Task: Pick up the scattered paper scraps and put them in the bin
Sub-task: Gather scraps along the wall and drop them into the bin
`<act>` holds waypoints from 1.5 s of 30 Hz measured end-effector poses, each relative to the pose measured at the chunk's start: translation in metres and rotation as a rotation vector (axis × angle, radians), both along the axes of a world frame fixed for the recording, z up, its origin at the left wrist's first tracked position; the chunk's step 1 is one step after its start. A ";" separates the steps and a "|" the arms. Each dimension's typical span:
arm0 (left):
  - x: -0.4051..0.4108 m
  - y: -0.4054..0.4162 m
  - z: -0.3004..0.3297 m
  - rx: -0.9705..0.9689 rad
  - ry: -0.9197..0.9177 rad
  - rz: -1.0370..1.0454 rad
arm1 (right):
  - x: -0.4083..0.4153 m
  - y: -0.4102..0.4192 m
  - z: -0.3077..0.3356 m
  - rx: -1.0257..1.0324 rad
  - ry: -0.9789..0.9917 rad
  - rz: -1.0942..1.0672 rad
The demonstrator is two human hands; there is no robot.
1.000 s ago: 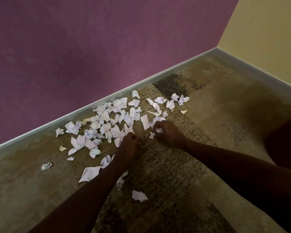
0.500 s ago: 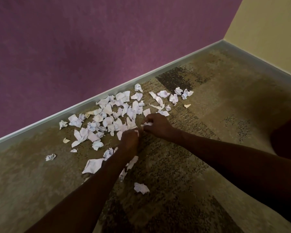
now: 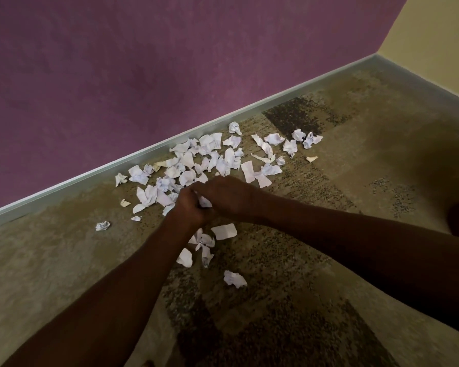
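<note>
Between both grips (image 3: pixel 196 205), paper scraps (image 3: pixel 204 203).

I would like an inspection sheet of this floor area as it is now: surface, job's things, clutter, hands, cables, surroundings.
Surface: patterned brown carpet.
Job's things: many white paper scraps scattered near the baseboard; a crumpled scrap lies nearest the person; no bin in view.
Clutter: nothing seen besides the scraps.
Hands: left hand and right hand touch each other above the pile, white paper showing between them; which hand has the grip on it cannot be told.
Cables: nothing seen.
Surroundings: purple wall, yellow wall, pale baseboard.
</note>
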State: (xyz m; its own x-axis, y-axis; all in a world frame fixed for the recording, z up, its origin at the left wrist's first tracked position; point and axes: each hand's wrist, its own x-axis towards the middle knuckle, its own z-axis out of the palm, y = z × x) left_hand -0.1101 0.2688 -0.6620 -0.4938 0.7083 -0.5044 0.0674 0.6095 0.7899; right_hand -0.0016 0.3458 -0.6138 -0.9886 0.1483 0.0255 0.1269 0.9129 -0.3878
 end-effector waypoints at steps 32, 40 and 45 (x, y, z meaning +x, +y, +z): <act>-0.023 -0.161 -0.040 -0.178 1.019 -0.408 | 0.047 -0.020 -0.079 0.280 -0.243 0.087; -0.033 -0.146 -0.033 -0.234 0.900 -0.393 | 0.053 -0.029 -0.070 -0.173 -0.175 -0.045; -0.032 -0.143 -0.031 -0.026 0.736 -0.040 | 0.038 -0.029 -0.047 -0.443 -0.083 -0.090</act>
